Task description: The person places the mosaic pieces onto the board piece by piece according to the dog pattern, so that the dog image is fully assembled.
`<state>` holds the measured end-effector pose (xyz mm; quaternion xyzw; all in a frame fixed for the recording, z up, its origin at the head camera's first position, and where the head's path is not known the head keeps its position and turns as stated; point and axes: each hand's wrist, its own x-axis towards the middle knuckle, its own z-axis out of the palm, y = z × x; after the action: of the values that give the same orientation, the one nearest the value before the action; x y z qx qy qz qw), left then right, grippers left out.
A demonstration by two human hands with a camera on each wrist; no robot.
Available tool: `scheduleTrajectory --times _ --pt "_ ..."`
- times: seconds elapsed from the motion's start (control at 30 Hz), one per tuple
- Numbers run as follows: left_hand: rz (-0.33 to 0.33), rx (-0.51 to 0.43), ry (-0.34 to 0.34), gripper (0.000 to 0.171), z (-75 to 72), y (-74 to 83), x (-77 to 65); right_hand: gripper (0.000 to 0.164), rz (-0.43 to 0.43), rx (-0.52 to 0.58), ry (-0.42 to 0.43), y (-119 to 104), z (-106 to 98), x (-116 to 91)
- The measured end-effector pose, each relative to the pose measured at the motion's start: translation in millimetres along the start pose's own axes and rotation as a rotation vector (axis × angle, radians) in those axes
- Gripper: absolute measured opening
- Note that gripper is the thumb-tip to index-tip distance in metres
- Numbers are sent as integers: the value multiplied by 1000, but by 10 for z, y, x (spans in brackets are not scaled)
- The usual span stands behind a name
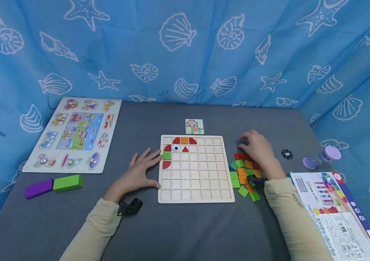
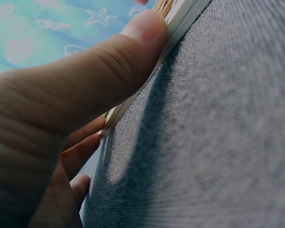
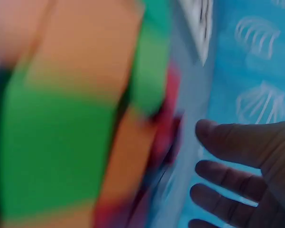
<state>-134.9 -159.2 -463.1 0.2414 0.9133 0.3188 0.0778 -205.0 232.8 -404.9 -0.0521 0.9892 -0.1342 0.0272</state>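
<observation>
A pale wooden square gridded board [image 1: 196, 184] lies mid-worktop [image 1: 159, 232], with flat red, orange and green pieces [image 1: 184, 140] toward its eleven o'clock. The left hand [image 1: 139, 175], spread wide, touches its nine o'clock edge. At three o'clock lie loose green, orange and red square tiles [image 1: 242, 180]; toward their one o'clock is the right hand [image 1: 258, 148], fingers loosely bent, thumb apart.

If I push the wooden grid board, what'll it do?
The wooden grid board should stay stiff, since its edge looks like wood. It would probably slide rather than tip, being wide and thin. The red triangle might stay put, because raised lines seem to surround it.
</observation>
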Motion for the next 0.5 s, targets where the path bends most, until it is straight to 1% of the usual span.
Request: scheduleTrajectory --times 0.13,0.23,0.37,0.5 --pt "3 -1 0 99 1 -8 -6 32 85 -25 -43 254 -11 -40" --pt "-1 3 0 100 8 -16 -11 32 107 -28 -60 342 -15 -50" --pt "-4 6 0 100 10 -13 -14 30 114 -32 -77 372 -24 -52" --pt "-3 4 -2 100 4 0 -9 29 120 -23 -72 335 -38 -54"
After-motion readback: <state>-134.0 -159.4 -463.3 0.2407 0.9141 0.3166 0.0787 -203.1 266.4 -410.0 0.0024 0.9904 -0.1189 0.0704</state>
